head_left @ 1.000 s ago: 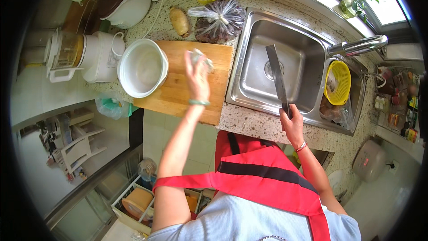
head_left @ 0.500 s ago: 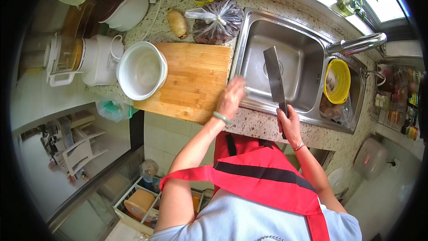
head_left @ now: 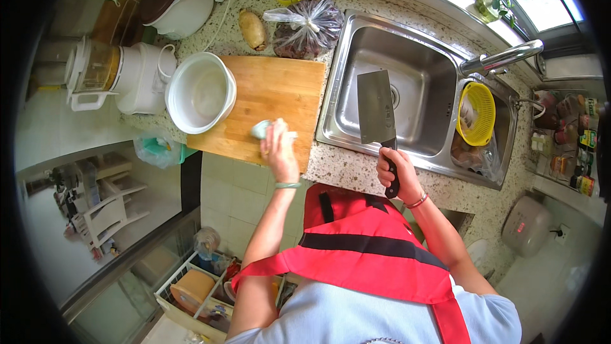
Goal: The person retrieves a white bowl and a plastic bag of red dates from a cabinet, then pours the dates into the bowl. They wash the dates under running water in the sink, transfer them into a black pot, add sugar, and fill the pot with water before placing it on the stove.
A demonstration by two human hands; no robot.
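Pale green cloth (head_left: 261,129) on the light brown wooden board (head_left: 280,92); white bowl (head_left: 200,91); yellow strainer (head_left: 477,113); red apron (head_left: 369,248) with black stripe.

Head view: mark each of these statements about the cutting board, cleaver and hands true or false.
1. The right hand grips a cleaver over the sink. True.
2. The left hand is empty. False: its fingers hold a pale cloth-like thing over the cutting board.
3. A white bowl sits at the board's left end. True.
4. The yellow strainer stands on the cutting board. False: it sits at the sink's right side.
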